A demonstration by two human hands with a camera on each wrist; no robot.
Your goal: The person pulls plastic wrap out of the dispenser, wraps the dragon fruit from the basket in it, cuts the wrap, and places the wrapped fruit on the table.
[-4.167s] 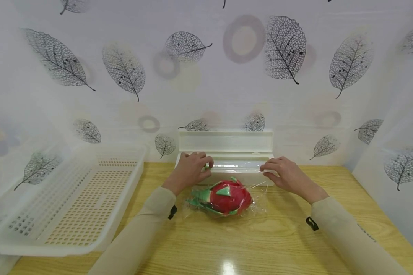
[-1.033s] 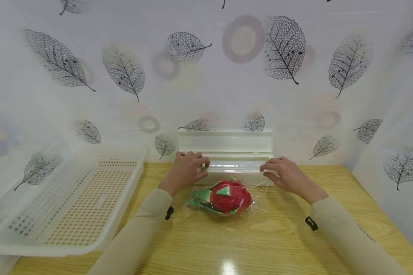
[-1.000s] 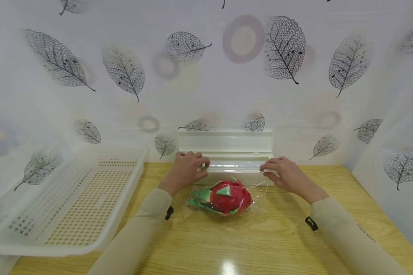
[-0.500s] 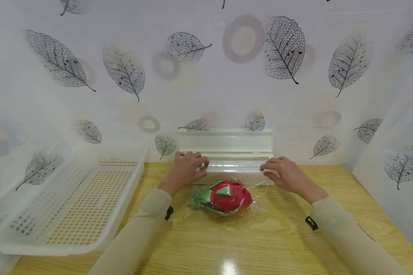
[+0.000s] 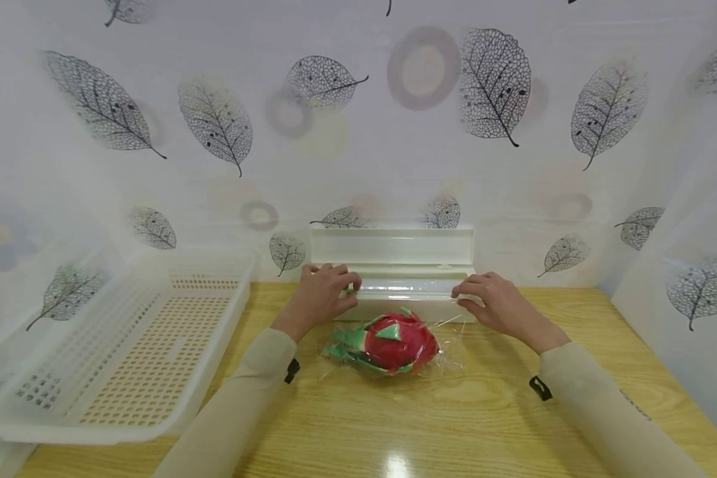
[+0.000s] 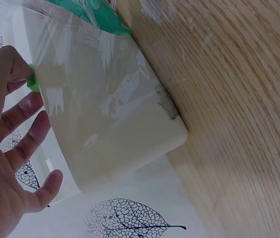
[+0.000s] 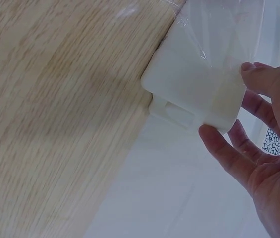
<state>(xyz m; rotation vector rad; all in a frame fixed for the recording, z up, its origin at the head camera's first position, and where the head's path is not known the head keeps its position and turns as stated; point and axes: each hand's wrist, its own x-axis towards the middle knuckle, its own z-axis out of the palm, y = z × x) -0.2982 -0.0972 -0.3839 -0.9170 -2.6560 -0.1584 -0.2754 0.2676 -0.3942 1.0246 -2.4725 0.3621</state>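
— What have the hands got?

— The left hand point(image 5: 324, 294) pinches the film point(image 5: 403, 288) at the left end of the dispenser point(image 5: 394, 265); in the left wrist view its thumb and forefinger are closed on a small green tab point(image 6: 32, 83), with the other fingers spread behind the sheet. The right hand point(image 5: 494, 302) sits at the right end, thumb and fingers curled round the corner of the box and closed on the film's edge.

— And the fruit?

— The dragon fruit point(image 5: 394, 344) lies on the table point(image 5: 490, 411) just in front of the dispenser, on and under clear film that is loosely over it.

— How far along would you say?

— I'd judge the film is drawn out over the fruit but not yet cut free: the lid stands open and the sheet runs from the roll. Cutting, tucking it round, and perhaps moving it to the basket point(image 5: 119, 352) on the left remain.
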